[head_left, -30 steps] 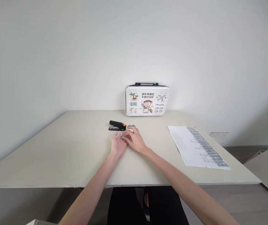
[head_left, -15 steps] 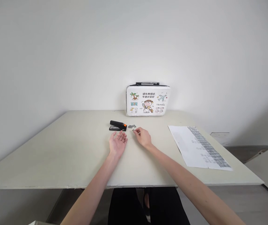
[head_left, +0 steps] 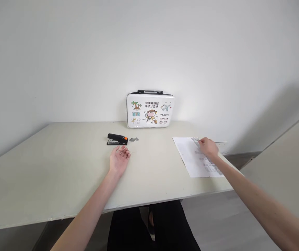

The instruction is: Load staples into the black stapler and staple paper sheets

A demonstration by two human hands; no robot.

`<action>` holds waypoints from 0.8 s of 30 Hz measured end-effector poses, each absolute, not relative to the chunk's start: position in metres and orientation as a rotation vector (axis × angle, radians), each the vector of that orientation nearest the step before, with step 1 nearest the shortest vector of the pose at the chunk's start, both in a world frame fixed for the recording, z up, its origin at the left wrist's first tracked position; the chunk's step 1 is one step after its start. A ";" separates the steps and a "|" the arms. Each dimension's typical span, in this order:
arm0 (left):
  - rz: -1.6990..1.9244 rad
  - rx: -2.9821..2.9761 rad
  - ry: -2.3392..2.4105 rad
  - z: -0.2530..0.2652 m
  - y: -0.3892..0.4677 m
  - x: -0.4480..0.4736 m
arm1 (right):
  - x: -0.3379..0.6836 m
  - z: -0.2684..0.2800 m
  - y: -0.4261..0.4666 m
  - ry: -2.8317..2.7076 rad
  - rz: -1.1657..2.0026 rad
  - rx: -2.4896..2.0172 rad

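My left hand (head_left: pixel 119 161) rests palm up just in front of a black stapler (head_left: pixel 117 139) with an orange button. Its fingers are loosely curled, and a thin strip, apparently staples (head_left: pixel 122 152), lies across them. To the right of the stapler, several grey staple strips (head_left: pixel 133 139) are on the table. My right hand (head_left: pixel 209 147) is closed in a pinch over the far right part of a white paper sheet (head_left: pixel 187 153) bearing a grey band and grey marks. Something small and dark shows at its fingertips; I cannot make out what it is.
A white case (head_left: pixel 150 111) with cartoon prints and a black handle stands upright against the wall at the back of the pale table (head_left: pixel 68 167). The table's front edge runs above my legs. A white panel (head_left: pixel 287 164) stands beyond the right end.
My right hand has moved from beside the staple strips to the paper at the right, still pinched. My left hand stays palm up by the stapler. The view has turned right.
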State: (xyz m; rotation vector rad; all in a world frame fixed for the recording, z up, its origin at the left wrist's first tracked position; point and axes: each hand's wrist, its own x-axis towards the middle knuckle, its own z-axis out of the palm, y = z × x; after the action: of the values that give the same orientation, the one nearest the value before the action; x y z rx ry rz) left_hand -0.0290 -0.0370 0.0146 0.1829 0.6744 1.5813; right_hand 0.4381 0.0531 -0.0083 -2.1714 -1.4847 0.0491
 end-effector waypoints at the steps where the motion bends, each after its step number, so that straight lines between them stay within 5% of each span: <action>1: 1.582 0.188 0.677 0.015 -0.037 -0.029 | 0.455 -0.011 0.047 -1.449 0.021 -2.214; 11: 1.583 0.233 0.699 0.022 -0.039 -0.027 | 0.497 -0.045 0.015 -1.373 -0.099 -2.300; 24: 1.575 0.466 0.851 0.022 -0.037 -0.028 | 0.390 -0.052 -0.069 -2.036 -0.105 -1.686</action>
State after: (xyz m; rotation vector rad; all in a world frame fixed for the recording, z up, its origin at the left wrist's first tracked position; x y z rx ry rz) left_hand -0.0282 -0.0370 0.0217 0.4660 0.8510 1.5746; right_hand 0.3905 -0.0688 -0.0520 -1.6862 -2.0364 -0.1054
